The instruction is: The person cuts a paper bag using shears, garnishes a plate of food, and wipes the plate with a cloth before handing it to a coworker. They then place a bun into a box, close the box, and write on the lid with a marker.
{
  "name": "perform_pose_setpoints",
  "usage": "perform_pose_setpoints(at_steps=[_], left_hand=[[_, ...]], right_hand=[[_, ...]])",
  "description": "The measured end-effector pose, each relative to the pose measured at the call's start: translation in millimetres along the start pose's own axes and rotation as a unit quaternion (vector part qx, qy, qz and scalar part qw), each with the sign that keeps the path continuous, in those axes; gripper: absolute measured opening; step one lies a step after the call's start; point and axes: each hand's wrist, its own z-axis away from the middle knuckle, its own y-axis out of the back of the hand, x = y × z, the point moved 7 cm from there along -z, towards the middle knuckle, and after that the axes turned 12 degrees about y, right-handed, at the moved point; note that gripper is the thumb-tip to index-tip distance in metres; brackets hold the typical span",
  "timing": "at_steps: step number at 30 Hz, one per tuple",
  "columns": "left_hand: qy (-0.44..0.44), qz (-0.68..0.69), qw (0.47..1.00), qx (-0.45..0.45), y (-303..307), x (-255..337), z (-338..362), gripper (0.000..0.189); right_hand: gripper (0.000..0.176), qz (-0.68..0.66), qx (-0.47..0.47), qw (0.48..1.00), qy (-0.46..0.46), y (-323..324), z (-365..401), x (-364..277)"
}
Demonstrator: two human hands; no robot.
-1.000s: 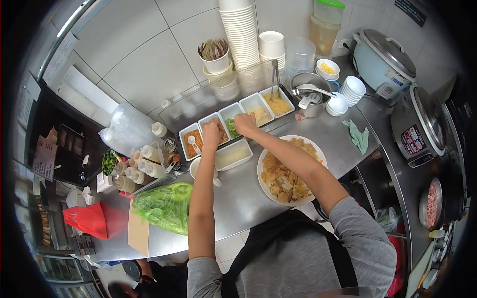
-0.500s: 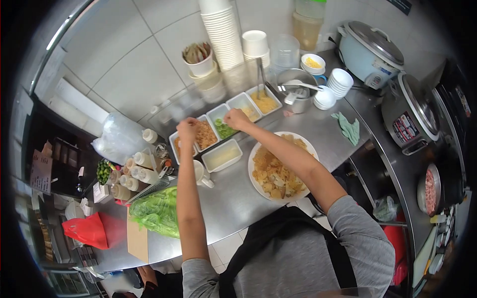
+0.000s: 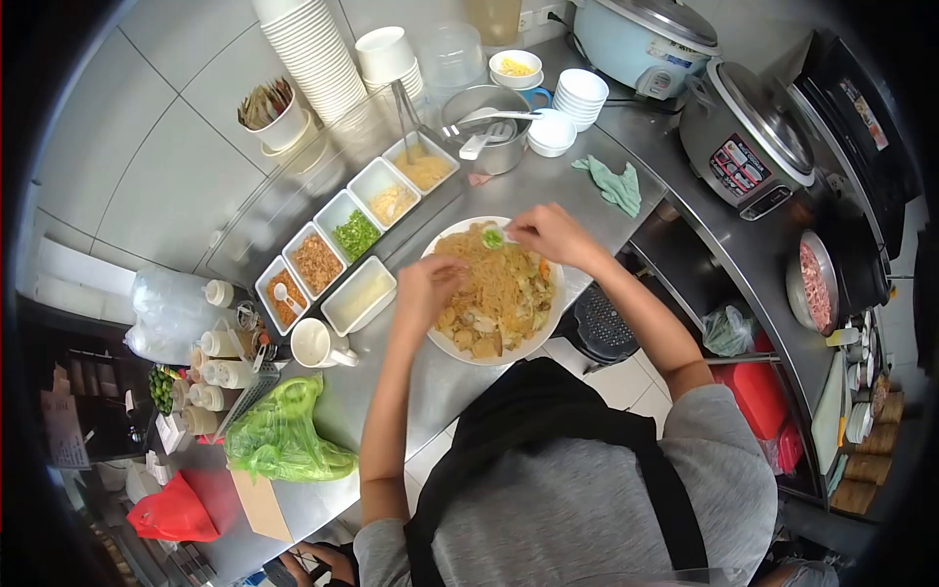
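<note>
A white plate (image 3: pixel 555 311) heaped with noodles (image 3: pixel 499 284), cabbage and pale chunks sits in front of me. My right hand (image 3: pixel 553 238) hovers over its upper right rim, fingertips pinched together beside a small clump of chopped scallions (image 3: pixel 492 238) at the top of the noodles. Above the plate's left side is my left hand (image 3: pixel 433 286), fingers curled closed; what they hold, if anything, is hidden. Left of the plate are tubs of scallions (image 3: pixel 356 234), brown crispy bits (image 3: pixel 318 264) and pale chopped bits (image 3: pixel 391 203). A tub of pale contents (image 3: pixel 359 296) stands nearer.
A white mug (image 3: pixel 315 344) and bagged green leaves (image 3: pixel 289 435) lie left. Squeeze bottles (image 3: pixel 225 374) stand beyond them. At the back are a steel pot (image 3: pixel 504 152), stacked bowls (image 3: pixel 580 98), a green cloth (image 3: pixel 613 184) and rice cookers (image 3: pixel 748 147).
Both hands have moved from the topping tubs to above the plate. A clump of chopped scallions now shows by my right fingertips. The view has shifted, too.
</note>
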Motion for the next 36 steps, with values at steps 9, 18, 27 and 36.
perform_pose_setpoints(at_steps=[9,18,27,36], left_hand=[[-0.027,-0.065,0.994,0.078,-19,-7,1,0.012],[-0.018,-0.043,0.992,0.115,-12,-16,25,0.006],[-0.051,-0.198,0.966,0.159,-20,-7,36,0.007],[0.015,-0.247,0.953,0.173,-25,-4,56,0.013]], right_hand=[[0.011,0.082,0.097,0.991,0.029,-16,38,-27],[0.007,0.146,0.117,0.977,0.104,-29,48,-34],[0.013,-0.181,0.095,0.979,0.026,-23,-16,-17],[0.013,0.053,0.016,0.983,0.175,-165,-196,-51]])
